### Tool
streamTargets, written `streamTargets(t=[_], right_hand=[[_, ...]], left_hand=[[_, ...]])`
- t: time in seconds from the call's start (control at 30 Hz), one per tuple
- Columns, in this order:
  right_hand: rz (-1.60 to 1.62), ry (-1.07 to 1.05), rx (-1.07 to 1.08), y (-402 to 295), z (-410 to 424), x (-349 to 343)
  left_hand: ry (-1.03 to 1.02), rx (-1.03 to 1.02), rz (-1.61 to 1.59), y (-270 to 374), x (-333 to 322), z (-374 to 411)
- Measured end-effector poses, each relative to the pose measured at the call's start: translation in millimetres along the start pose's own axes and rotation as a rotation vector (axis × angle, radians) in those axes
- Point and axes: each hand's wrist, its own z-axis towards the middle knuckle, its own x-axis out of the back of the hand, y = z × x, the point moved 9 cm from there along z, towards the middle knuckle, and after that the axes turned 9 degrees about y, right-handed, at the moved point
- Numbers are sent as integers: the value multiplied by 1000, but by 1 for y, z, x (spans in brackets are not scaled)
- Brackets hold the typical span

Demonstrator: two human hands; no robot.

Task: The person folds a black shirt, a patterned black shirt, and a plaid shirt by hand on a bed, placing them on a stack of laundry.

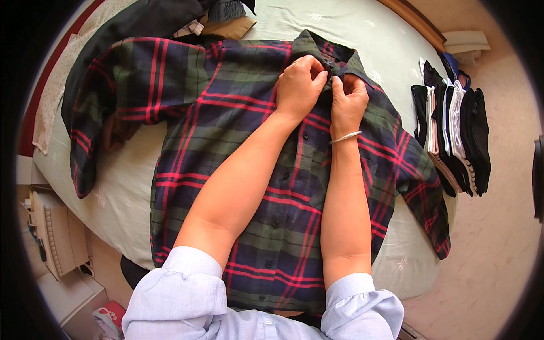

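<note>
A plaid button-up shirt [246,170] in dark green, navy and red lies front side up on the bed, its collar [307,43] at the far end. Both sleeves spread outward, the left one bent downward. My left hand [301,85] pinches the shirt's fabric just below the collar. Close beside it, my right hand [349,102] grips the other side of the collar opening between thumb and fingers. What exactly lies between the fingertips is partly hidden. Down the front placket run several dark buttons [276,223].
Folded garments [452,127], black, white and pink, stand in a row on the bed's right edge. Dark clothing [140,25] and a tan folded cloth [229,27] lie at the far left. The pale green bed sheet [131,187] shows around the shirt. White furniture [63,233] stands at lower left.
</note>
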Motion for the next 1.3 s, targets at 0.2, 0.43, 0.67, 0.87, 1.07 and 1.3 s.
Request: streamTargets(t=[0.2,0.43,0.67,0.87,1.07,1.3], right_hand=[[86,-37,-43,2,-5,-9],[-86,-108,8,2,-2,-14],[131,-210,-193,3,-6,-19],[203,-237,-340,9,-6,-15],[152,-236,-218,7,-3,-18],[-78,-139,63,-10,-4,-17]], left_hand=[[14,-112,34,3,-1,0],[-44,-156,29,5,-2,-1],[-54,-105,-2,-2,-2,0],[-85,-46,-77,-7,-4,1],[-122,-33,-139,-7,-5,3],[-65,-20,-105,-6,-1,4]])
